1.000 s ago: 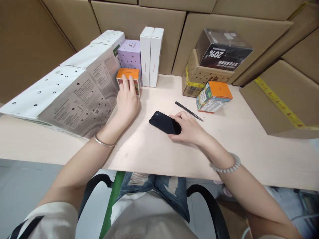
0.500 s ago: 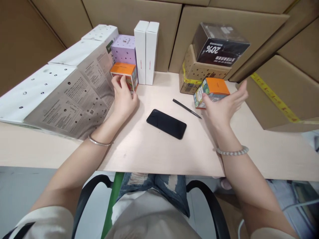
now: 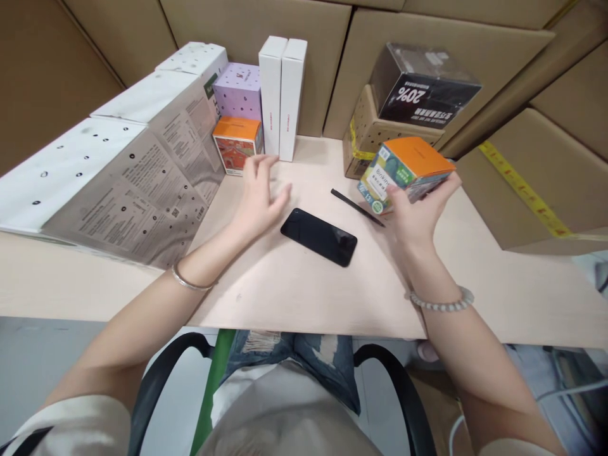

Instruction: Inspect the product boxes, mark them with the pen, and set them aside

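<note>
My right hand [image 3: 420, 212] is wrapped round a small orange-topped box [image 3: 413, 158] with green and blue printed sides. This box is tilted and looks raised off the table. My left hand [image 3: 261, 199] has its fingers apart and holds nothing. Behind that hand, a second orange-topped box [image 3: 237, 149] stands against a purple box [image 3: 237, 88]. On the table between my hands lie a black smartphone [image 3: 318, 236], screen up, and a dark pen [image 3: 356, 207].
Two tall white boxes [image 3: 280, 95] stand upright at the back. Large white printed cartons [image 3: 128, 190] line the left side. A black box [image 3: 422, 88] sits on a brown spotted box [image 3: 361, 126] at the back right. A taped cardboard carton [image 3: 546, 177] is at the right.
My right hand has closed round the right orange-topped box, lifting and tilting it towards me. My left hand has left the other orange-topped box and moved right.
</note>
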Tool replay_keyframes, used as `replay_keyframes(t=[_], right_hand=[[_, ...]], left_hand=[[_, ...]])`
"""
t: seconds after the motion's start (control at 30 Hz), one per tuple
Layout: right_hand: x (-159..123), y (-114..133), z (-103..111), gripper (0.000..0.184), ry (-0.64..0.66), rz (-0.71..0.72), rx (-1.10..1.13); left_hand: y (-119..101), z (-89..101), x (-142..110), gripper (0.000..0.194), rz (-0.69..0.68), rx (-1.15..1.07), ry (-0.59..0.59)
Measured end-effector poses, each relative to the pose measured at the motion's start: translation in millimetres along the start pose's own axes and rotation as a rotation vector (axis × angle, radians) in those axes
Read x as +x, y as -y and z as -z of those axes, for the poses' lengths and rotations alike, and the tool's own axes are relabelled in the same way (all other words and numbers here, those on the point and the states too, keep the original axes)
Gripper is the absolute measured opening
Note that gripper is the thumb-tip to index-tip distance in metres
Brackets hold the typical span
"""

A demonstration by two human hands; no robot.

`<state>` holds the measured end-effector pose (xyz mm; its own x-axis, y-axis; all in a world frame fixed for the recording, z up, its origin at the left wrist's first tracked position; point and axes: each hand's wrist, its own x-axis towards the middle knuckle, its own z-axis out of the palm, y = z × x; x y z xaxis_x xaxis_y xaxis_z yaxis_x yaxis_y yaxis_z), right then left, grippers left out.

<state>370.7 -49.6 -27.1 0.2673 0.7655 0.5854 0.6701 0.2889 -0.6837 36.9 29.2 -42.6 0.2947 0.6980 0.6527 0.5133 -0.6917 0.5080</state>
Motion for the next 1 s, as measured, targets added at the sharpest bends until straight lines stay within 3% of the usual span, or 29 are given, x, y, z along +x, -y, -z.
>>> replay_keyframes(t=[0.03, 0.17, 0.3, 0.37, 0.53, 0.73, 0.87, 1.0], right_hand=[[-5, 11, -3, 0.073, -0.038, -0.023, 0.160], [-22, 48, -16, 0.068, 0.229, -0.193, 0.677], [-29, 61, -19, 0.069, 0.419, -0.313, 0.774], [-29, 62, -18, 0.071, 0.428, -0.311, 0.743], [-29, 54, -20, 0.071, 0.358, -0.306, 0.606], [-43, 56, -34, 0.112, 0.296, -0.288, 0.741], [-43, 72, -29, 0.084, 0.266, -0.437, 0.808], [-33, 83, -23, 0.059, 0.243, -0.530, 0.907]], left_hand=[[-8, -2.1, -2, 0.069, -0.036, -0.095, 0.050], [-33, -13.6, -10, 0.098, -0.182, -0.420, 0.251], [-41, -19.9, -14, 0.099, -0.279, -0.623, 0.388], [-40, -19.9, -14, 0.102, -0.267, -0.617, 0.344], [-38, -16.6, -18, 0.107, -0.178, -0.332, 0.030], [-62, -14.0, -24, 0.098, -0.234, -0.150, -0.084], [-73, -6.8, -21, 0.102, -0.413, -0.119, -0.043], [-74, -3.1, -15, 0.074, -0.570, -0.112, 0.064]])
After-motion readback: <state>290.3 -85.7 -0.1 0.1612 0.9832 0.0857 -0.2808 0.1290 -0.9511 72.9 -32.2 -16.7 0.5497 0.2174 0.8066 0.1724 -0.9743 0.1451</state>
